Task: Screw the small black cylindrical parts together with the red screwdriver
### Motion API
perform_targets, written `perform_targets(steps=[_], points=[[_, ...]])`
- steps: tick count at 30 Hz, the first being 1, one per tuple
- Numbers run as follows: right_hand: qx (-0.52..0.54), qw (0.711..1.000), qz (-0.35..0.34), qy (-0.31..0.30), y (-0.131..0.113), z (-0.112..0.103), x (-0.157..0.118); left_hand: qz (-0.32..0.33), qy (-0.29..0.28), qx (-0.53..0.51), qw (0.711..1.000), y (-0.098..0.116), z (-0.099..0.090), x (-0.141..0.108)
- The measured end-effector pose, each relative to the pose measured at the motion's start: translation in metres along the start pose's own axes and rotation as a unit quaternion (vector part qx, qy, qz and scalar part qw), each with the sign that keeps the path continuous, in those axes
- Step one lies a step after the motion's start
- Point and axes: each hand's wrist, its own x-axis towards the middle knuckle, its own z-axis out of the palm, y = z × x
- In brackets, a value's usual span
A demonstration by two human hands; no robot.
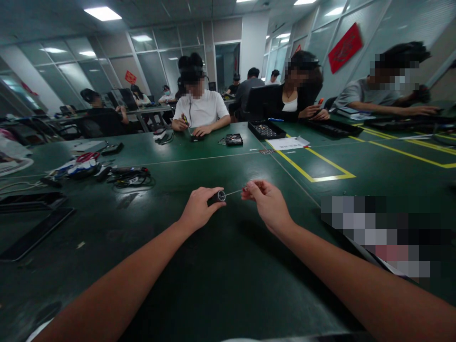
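Above the green table, my left hand (200,207) is closed around a short black cylinder (221,195), its round end turned to the right. My right hand (266,202) pinches a thin metal rod (233,193) by a small reddish end, mostly hidden by the fingertips. The rod runs left from those fingers, and its other end meets the cylinder's round end; whether it goes inside or only touches, I cannot tell. Both hands are raised at about the same height, a short gap apart.
Tangled black cables (131,176) and black trays (33,202) lie to the left. Across the table sits a person in a white shirt (201,111) with a small black box (234,139) nearby. A parts tray (265,129) and yellow tape (295,166) are at the right.
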Motion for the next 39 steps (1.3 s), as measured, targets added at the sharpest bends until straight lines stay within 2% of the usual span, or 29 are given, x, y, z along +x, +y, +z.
perform_targets(steps=[5, 7, 10, 13, 15, 19, 22, 29, 32, 35, 39], points=[[-0.037, 0.999, -0.016, 0.009, -0.003, -0.001, -0.002, -0.003, 0.011, -0.006, 1.0, 0.0, 0.001, 0.0], [-0.097, 0.995, -0.024, 0.006, -0.007, -0.002, -0.004, -0.003, 0.012, -0.006, 1.0, 0.0, 0.001, 0.001], [-0.252, 0.966, -0.052, 0.009, -0.016, -0.004, -0.009, -0.001, 0.015, -0.006, 1.0, 0.001, 0.001, 0.001], [-0.337, 0.937, -0.092, 0.012, -0.02, -0.004, -0.011, 0.006, 0.012, -0.002, 1.0, 0.0, 0.001, 0.0], [-0.337, 0.937, -0.093, -0.003, -0.019, -0.004, -0.012, 0.01, 0.01, 0.0, 1.0, -0.002, 0.002, 0.0], [-0.275, 0.952, -0.111, -0.08, -0.014, -0.003, -0.011, 0.006, 0.016, 0.002, 1.0, -0.007, 0.003, 0.0], [-0.259, 0.951, -0.118, -0.117, -0.013, -0.004, -0.011, -0.006, 0.028, 0.005, 1.0, -0.008, 0.002, 0.0], [-0.301, 0.948, -0.091, -0.056, -0.012, -0.006, -0.007, 0.01, 0.017, 0.011, 1.0, -0.004, 0.002, 0.0], [-0.275, 0.955, -0.093, -0.066, -0.01, -0.005, -0.009, 0.009, 0.003, 0.012, 1.0, -0.004, 0.003, 0.0], [-0.25, 0.959, -0.102, -0.088, -0.01, -0.005, -0.011, -0.001, 0.015, 0.016, 1.0, -0.005, 0.003, 0.001], [-0.269, 0.956, -0.07, -0.091, -0.01, -0.004, -0.01, -0.008, 0.02, 0.016, 1.0, -0.004, 0.003, 0.001]])
